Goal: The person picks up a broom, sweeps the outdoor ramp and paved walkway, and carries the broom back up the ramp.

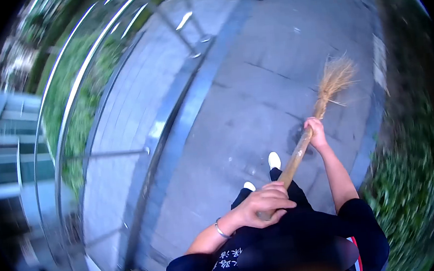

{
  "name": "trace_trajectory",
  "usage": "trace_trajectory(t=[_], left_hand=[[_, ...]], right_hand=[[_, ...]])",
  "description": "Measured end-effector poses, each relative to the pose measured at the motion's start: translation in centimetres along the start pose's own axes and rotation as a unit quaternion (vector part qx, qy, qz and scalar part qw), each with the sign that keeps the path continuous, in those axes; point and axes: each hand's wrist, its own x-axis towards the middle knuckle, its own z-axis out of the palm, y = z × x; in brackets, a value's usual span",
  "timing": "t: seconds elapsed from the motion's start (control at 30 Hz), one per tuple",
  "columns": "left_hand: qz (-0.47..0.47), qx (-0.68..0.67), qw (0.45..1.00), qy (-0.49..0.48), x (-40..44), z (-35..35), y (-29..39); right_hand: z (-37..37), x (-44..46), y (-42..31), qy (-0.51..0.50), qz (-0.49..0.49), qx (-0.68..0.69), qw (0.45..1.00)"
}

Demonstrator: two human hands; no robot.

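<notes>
A broom (pixel 299 158) with a wooden handle and straw bristles slants across the front of my body, its bristle end up and to the right. My left hand (pixel 265 203), with a metal bracelet on the wrist, is closed around the handle's upper end near my waist. Farther along, my right hand (pixel 317 131) grips the handle just below the bristles (pixel 337 77). The bristles fan out over the grey pavement; whether they touch it I cannot tell.
My white shoes (pixel 274 160) stand on the paved path (pixel 271 43). To the left run a raised kerb, a paler tiled strip (pixel 127 107) and a metal railing (pixel 76 88). Green plants (pixel 408 196) border the right side. A building (pixel 13 138) stands at far left.
</notes>
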Motion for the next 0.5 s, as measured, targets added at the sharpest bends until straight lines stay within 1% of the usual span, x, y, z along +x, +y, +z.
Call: trace_trajectory(t=[0.03,0.07,0.1,0.13,0.17,0.2,0.27,0.33,0.37,0.4,0.43,0.47,0.5], left_hand=[[-0.001,-0.023,0.996,0.086,-1.0,-0.5,0.0],[0.001,-0.045,0.984,0.173,-2.7,-1.1,0.1],[-0.042,-0.053,0.958,0.277,-4.8,-1.6,1.0],[-0.065,-0.059,0.928,0.362,-7.3,-1.6,1.6],[-0.061,-0.084,0.899,0.426,-9.2,-0.5,2.3],[-0.05,-0.1,0.858,0.502,-12.1,0.4,2.5],[-0.026,-0.127,0.772,0.622,-17.2,3.8,4.5],[-0.08,-0.005,0.674,0.734,-22.2,9.2,8.4],[-0.073,0.067,0.584,0.806,-23.3,12.3,10.6],[-0.06,0.133,0.505,0.851,-24.4,15.8,13.0],[-0.05,0.191,0.409,0.891,-25.3,19.6,15.3],[-0.017,0.234,0.34,0.911,-25.5,23.2,17.6],[-0.023,0.321,0.315,0.893,-26.6,27.7,19.1]], right_hand=[[0.1,2.2,-1.9,-0.022,-0.03,0.016,0.999],[0.5,3.8,-4.4,-0.008,-0.038,0.006,0.999],[1.4,4.6,-6.4,0.004,-0.048,-0.002,0.999],[3.0,4.6,-7.7,-0.024,-0.082,0.02,0.996],[3.9,4.2,-8.6,-0.084,-0.106,0.024,0.991],[5.6,3.4,-10.2,-0.144,-0.131,0.025,0.981],[9.3,0.4,-13.4,-0.256,-0.215,0.093,0.938],[12.0,-4.9,-17.8,-0.368,-0.27,0.141,0.879],[13.1,-8.3,-20.5,-0.402,-0.289,0.202,0.845],[12.1,-10.8,-24.6,-0.44,-0.335,0.199,0.809],[12.3,-14.2,-27.0,-0.503,-0.368,0.222,0.75],[11.9,-17.4,-30.0,-0.518,-0.395,0.296,0.699],[10.9,-19.8,-32.9,-0.552,-0.435,0.333,0.628]])
